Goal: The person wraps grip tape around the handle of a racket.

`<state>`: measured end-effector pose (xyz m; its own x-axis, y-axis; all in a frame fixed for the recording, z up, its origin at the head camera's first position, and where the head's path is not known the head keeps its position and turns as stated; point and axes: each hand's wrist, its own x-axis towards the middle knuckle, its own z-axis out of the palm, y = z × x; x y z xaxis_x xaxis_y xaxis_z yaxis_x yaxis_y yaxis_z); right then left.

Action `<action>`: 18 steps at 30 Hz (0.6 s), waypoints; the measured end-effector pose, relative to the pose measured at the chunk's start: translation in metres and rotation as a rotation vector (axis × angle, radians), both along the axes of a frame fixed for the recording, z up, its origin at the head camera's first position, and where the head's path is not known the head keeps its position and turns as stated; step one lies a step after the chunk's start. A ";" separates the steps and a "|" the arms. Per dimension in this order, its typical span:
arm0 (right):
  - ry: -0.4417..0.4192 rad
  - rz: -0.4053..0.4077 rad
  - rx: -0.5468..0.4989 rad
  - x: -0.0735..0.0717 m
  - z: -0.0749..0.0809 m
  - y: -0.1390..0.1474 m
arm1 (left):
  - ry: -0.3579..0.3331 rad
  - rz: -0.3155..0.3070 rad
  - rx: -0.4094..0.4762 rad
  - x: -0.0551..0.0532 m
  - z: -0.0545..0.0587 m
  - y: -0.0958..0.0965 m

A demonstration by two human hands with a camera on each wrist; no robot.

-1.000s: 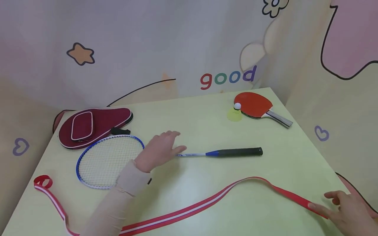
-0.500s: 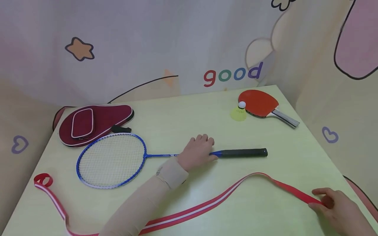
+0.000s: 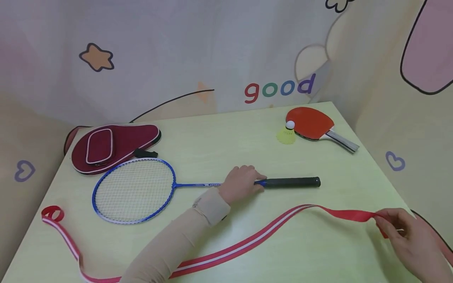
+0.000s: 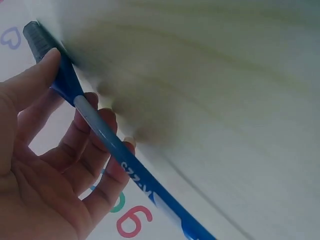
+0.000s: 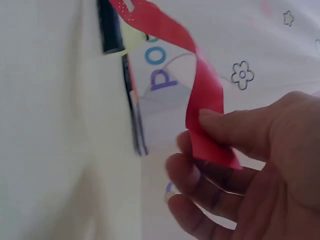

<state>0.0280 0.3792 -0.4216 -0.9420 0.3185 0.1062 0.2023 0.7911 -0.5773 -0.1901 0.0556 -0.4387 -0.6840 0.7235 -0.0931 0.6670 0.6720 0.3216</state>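
Observation:
A blue badminton racket (image 3: pixel 134 190) lies across the table, its black handle (image 3: pixel 291 182) pointing right. My left hand (image 3: pixel 238 182) holds it where the shaft meets the handle. In the left wrist view the thumb presses the blue cone, and the fingers lie against the far side of the shaft (image 4: pixel 120 150). At the right, my right hand (image 3: pixel 412 236) pinches one end of a red ribbon with a white stripe (image 3: pixel 247 243). That ribbon end (image 5: pixel 207 90) is twisted and raised between thumb and fingers in the right wrist view. The left forearm covers part of the ribbon.
A maroon paddle case (image 3: pixel 136 135) with a black strap (image 3: pixel 146 153) lies at the back left, by the racket head. At the back right are a red table tennis paddle (image 3: pixel 308 124) and a yellow shuttlecock (image 3: pixel 286 136). Printed fabric (image 3: pixel 170 51) hangs behind the table (image 3: pixel 212 137).
My left hand has moved right along the racket from near its head and taken hold below the handle. My right hand has pinched the ribbon's end and lifted it off the table.

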 end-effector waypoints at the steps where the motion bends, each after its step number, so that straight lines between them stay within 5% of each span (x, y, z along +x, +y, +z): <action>1: 0.014 0.013 -0.017 -0.002 0.005 -0.002 | -0.010 0.002 0.011 0.000 -0.001 -0.001; 6: 0.088 0.079 -0.148 -0.015 0.025 -0.008 | -0.055 0.046 0.094 0.003 0.001 -0.014; 9: 0.232 0.079 -0.376 -0.027 0.037 -0.011 | -0.055 0.083 0.177 0.005 0.015 -0.023; 14: 0.571 0.204 -0.896 -0.046 0.058 -0.010 | -0.003 0.104 0.400 0.003 0.063 -0.035; 18: 0.619 0.236 -0.877 -0.059 0.082 -0.010 | 0.114 0.086 0.615 0.004 0.105 -0.048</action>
<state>-0.0311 0.3689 -0.3399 -0.8510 0.3327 0.4064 -0.4187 0.0373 -0.9073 -0.1861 0.0075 -0.3332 -0.7234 0.5632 0.3995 0.6716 0.4396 0.5964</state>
